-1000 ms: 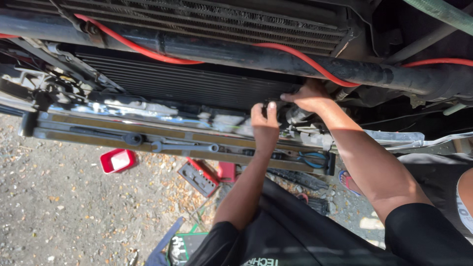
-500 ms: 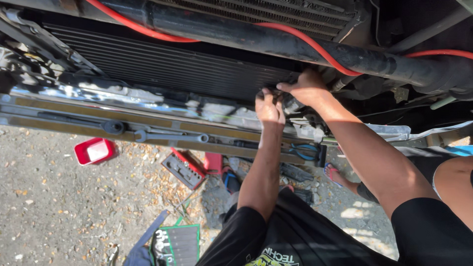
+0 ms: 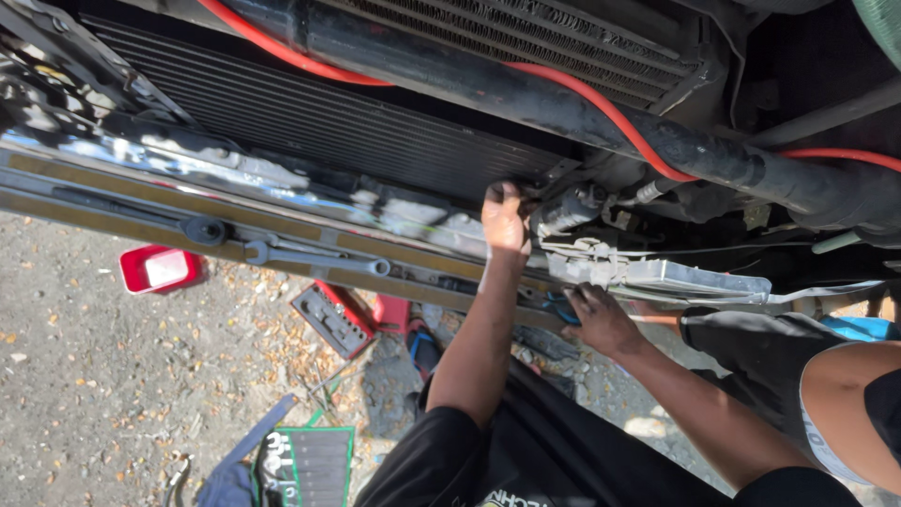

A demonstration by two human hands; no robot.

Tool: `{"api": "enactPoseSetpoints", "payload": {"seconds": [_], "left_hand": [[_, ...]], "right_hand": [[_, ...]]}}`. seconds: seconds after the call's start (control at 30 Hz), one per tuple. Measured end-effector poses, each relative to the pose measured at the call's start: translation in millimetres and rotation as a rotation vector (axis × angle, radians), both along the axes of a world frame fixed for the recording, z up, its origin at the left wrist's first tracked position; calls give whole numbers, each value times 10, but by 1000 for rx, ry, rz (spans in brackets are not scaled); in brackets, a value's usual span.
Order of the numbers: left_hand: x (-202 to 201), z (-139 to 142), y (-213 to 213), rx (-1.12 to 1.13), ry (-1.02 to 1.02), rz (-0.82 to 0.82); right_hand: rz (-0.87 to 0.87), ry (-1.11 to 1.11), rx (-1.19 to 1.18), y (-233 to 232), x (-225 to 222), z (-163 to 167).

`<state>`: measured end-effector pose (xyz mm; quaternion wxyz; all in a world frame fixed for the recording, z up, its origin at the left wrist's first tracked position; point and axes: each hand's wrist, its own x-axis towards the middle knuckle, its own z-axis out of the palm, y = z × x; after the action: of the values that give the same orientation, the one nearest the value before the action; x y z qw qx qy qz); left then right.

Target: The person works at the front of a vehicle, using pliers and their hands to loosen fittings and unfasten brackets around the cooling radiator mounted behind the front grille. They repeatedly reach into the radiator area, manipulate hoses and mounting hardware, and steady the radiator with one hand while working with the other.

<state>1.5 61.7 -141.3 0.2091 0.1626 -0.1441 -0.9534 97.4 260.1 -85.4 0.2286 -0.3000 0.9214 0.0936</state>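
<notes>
1. My left hand (image 3: pixel 504 221) grips a fitting (image 3: pixel 563 214) below the radiator (image 3: pixel 310 131), frame centre.
2. My right hand (image 3: pixel 601 317), 4 o'clock, closes on blue-handled pliers (image 3: pixel 560 307).
3. Fitting looks still attached; wrench (image 3: pixel 314 258) lies unused on bumper (image 3: pixel 113 192), 9 o'clock.

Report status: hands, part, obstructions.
Left hand up at the radiator's lower corner, grip hidden. Right hand low on the bumper, at blue-handled pliers. Wrench lies on bumper. Red hose crosses above.

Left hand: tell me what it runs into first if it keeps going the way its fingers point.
The left hand points up at the black finned radiator core; its lower corner looks first, though depth is unclear.
</notes>
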Motion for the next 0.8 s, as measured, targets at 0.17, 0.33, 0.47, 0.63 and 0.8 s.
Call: {"api": "enactPoseSetpoints", "payload": {"seconds": [0.17,0.33,0.47,0.63,0.8], "left_hand": [[11,-65,-104,-202,-16,-49],[6,-90,-111,-170,16,-33],[22,-92,-74,-265,-56,0],[56,-86,-38,-235,-97,-8],[58,-104,7,-130,-9,21]], "right_hand": [[-167,-66,-262,116,-2,5],[-801,-536,-424,173,-208,506],[-982,-783,-417,-19,-527,1264],[-909,-752,-312,-594,-874,1798],[-961,-694,-178,-1032,-974,2026]]}}
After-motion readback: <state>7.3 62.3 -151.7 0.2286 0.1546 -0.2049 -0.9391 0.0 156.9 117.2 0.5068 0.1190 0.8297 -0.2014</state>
